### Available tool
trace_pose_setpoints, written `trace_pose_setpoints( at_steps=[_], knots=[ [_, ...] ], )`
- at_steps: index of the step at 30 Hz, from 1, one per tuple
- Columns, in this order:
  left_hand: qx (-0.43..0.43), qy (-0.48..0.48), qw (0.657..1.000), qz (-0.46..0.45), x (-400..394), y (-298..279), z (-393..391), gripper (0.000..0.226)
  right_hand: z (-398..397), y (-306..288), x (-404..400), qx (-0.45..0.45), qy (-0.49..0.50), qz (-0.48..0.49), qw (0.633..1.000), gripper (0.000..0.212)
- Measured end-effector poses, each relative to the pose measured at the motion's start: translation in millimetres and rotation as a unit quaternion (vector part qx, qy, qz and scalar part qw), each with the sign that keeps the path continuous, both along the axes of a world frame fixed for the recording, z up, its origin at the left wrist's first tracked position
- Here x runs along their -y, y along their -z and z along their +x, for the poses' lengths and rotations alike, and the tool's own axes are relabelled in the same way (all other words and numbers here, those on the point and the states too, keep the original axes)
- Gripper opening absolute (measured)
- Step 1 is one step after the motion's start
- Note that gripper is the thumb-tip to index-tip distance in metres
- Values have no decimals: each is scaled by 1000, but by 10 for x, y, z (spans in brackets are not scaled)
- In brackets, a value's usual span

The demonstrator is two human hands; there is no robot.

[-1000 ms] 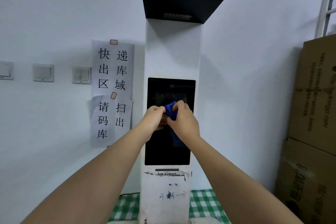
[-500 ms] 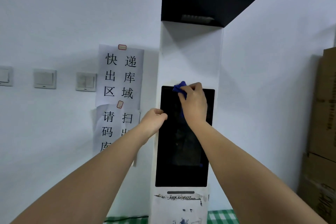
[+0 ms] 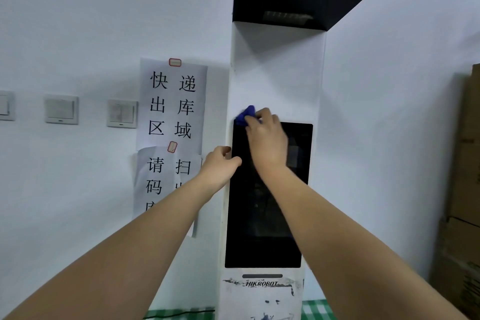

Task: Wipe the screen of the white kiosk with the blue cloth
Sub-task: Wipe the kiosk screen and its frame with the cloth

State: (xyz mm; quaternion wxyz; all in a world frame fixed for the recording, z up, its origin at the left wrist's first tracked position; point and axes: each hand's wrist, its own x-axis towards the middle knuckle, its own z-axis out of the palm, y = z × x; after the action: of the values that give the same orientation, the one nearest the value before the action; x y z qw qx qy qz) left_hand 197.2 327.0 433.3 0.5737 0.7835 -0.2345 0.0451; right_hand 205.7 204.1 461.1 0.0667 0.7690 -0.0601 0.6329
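Right hand (image 3: 267, 141) fingers pinch the blue cloth (image 3: 246, 115) at the screen (image 3: 270, 215) top-left corner; left hand (image 3: 220, 163), loosely curled, steadies the white kiosk (image 3: 275, 73). Bunched cloth could slip, smearing glass.

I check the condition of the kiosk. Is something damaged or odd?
Yes. Below the screen, the white kiosk panel around the HIKROBOT logo is scuffed with dark marks. The lower paper sign hangs wrinkled.

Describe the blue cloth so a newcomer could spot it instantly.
Find the tall white kiosk standing against the wall, then its black screen. At the screen's top left corner, the right hand grips the blue cloth, the only vivid blue thing there.
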Motion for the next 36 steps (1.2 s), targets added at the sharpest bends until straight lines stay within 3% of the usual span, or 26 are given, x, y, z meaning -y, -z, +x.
trace_pose_setpoints(
  at_steps=[4, 5, 9, 11, 14, 16, 20, 26, 29, 31, 32, 36],
  knots=[
    [-1, -4, 1000, 9, 2, -10, -24, 55, -41, 78, -79, -81, 11, -181, 980, 30],
    [-5, -1, 1000, 8, -12, -6, -29, 56, -62, 21, -3, -75, 24, -185, 980, 28],
    [-2, 15, 1000, 9, -78, -13, -52, 59, -12, -5, 70, -4, 14, -32, 999, 26],
    [2, 12, 1000, 14, -88, -14, -53, 57, 28, 82, -81, -21, -3, -66, 998, 25],
    [19, 13, 999, 31, -79, -17, -73, 52, 2, 171, -90, -89, 11, -202, 975, 27],
    [19, 16, 999, 38, -90, -18, -85, 55, -40, 76, 34, -68, 18, -156, 985, 28],
    [17, 14, 999, 39, -131, -32, -86, 57, 5, 64, 29, 28, -3, 33, 999, 30],
    [13, 15, 998, 55, -137, -25, -121, 59, -63, 42, 95, -84, 30, -165, 982, 35],
    [13, 30, 996, 80, -124, -43, -155, 60, -112, -24, 180, -33, 27, -48, 998, 30],
    [1, 42, 996, 84, -95, -44, -189, 40, -83, 79, 67, -1, 7, 33, 999, 28],
    [2, 40, 995, 86, -74, -52, -206, 36, -59, 144, -4, -7, 2, 24, 1000, 26],
    [13, 33, 994, 99, -4, -29, -186, 31, -68, 224, -15, -103, 39, -181, 977, 20]
  ],
)
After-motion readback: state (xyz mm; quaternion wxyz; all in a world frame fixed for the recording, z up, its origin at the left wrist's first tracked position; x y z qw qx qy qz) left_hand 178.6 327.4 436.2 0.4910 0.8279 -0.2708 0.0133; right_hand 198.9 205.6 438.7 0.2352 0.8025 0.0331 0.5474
